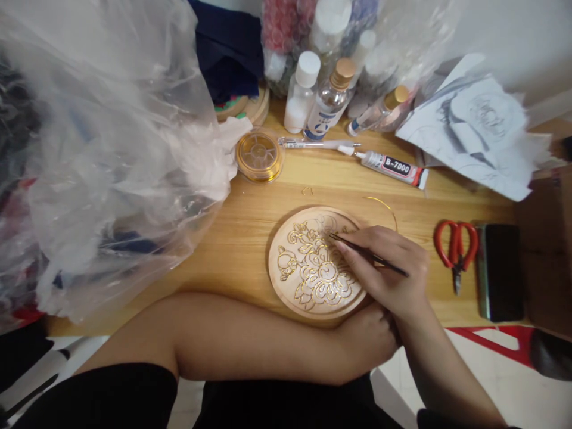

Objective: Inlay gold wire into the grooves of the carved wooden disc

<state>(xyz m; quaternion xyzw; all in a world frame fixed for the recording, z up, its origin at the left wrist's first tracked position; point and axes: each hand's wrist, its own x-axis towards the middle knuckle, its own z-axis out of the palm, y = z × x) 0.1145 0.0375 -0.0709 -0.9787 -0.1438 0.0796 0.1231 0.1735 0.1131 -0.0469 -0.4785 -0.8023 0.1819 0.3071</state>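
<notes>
A round wooden plate (277, 280) lies on the table, with a floral pattern of gold wire (328, 271) on its face. My right hand (393, 265) holds dark tweezers (373, 255), their tip touching or just over the plate's upper part, where drawn lines show. Below it, my left hand (370, 339) rests at the plate's lower right edge, its fingers curled; what they hold, if anything, is hidden. A thin gold wire (385, 204) curves out above my right hand. A small bent wire piece (307, 190) lies above the plate.
Red-handled pliers (456, 253) and a dark phone-like object (501, 271) lie at right. A wire spool (260, 156), pen (313, 143), glue tube (393, 168) and bottles (324, 107) stand or lie behind. Plastic bags (125, 149) fill the left; paper sketches (478, 131) are back right.
</notes>
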